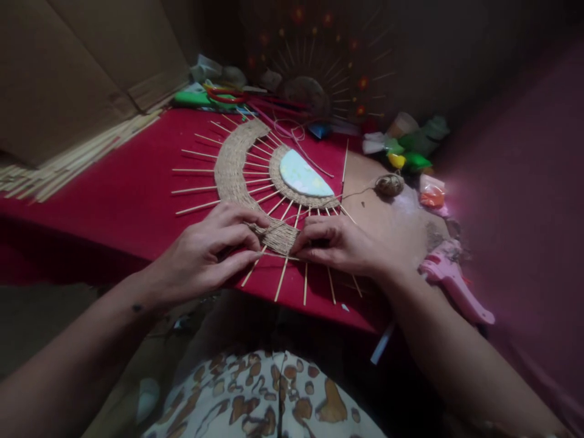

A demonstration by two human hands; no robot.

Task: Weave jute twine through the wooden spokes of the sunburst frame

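A half-round sunburst of thin sticks lies on the red cloth, with a wide woven twine band (230, 167) across the sticks and a narrower band around a pale blue half disc (305, 175). My left hand (223, 243) pinches the twine at the band's lower edge. Close by on the right, my right hand (335, 243) has its fingers closed on the band's near end, over the sticks. A thin strand of twine runs between both hands below the band. The fingertips of my right hand are partly hidden.
A twine ball (389, 184) sits right of the piece, linked by a strand. A pink glue gun (456, 283) lies at the right edge. Loose sticks (91, 161) lie at left beside cardboard (82, 79). Red-handled scissors (225, 95) and coloured packets (416, 161) lie farther back.
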